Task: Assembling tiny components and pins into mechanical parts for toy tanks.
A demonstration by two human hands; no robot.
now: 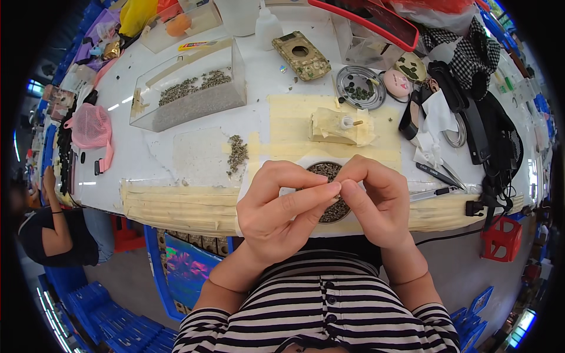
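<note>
My left hand (285,209) and my right hand (376,203) meet at the fingertips, just above a round dish (334,222) filled with small grey-brown pieces. Thumb and fingers of each hand are pinched together. Whatever lies between them is too small and too covered to make out. The hands hide part of the dish. Beyond them stands a tape-covered block (331,133) with a small peg sticking up. Left of my left hand, a loose pile of similar small pieces (238,154) lies on the table.
A clear bin (232,94) of small pieces is at the back left. A speckled case (301,56) lies behind, beside a round metal tray (379,94) of dark bits. Tweezers (441,175), a craft knife (432,194) and black straps (500,153) lie to the right. A person (56,235) sits at far left.
</note>
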